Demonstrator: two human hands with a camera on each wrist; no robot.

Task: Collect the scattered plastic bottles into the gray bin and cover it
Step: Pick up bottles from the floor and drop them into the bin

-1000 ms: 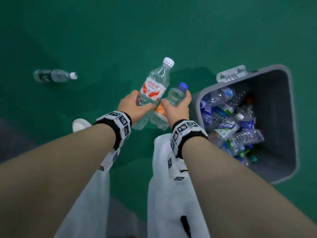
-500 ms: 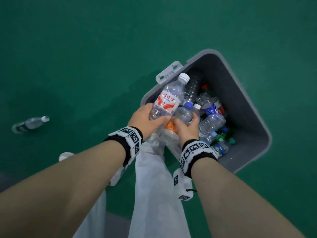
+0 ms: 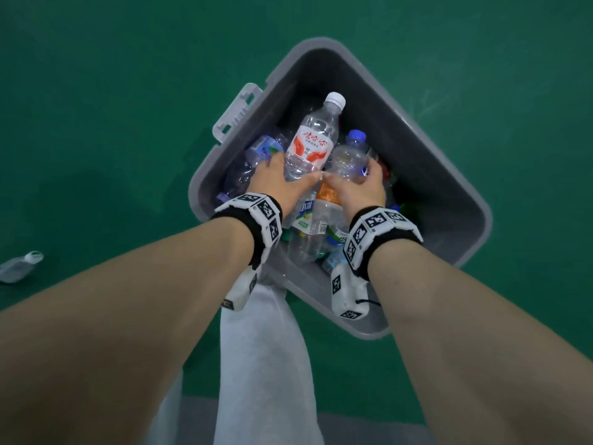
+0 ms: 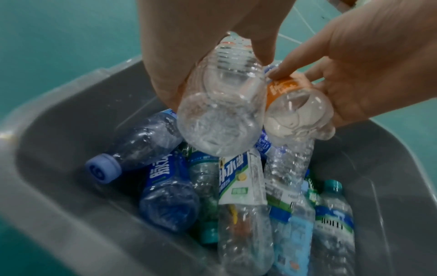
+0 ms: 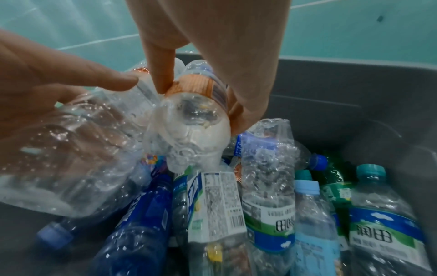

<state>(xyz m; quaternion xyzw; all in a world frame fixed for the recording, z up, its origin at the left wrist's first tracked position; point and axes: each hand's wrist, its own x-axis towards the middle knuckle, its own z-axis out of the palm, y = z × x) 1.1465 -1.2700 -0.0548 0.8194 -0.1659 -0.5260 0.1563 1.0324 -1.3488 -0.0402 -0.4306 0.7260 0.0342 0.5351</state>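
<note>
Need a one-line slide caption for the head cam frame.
Left hand and right hand each lower a plastic bottle into the open gray bin; one stray bottle remains on the green floor.

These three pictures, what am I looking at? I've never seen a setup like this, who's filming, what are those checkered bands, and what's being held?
No machine here: a person films their own work. One camera sits on the head and looks down at both arms; the checkered bands on the wrists carry two more cameras, each looking along a hand at the fingers.

The left hand holds a clear bottle with a red and white label and a white cap. The right hand holds a smaller bottle with an orange label and a blue cap. Both grips are over the open gray bin, which stands on the green floor and already holds many empty bottles.

The wrist views show the same two bottles from their bottom ends, above the pile. One more bottle lies on the floor to the left. No lid shows.
</note>
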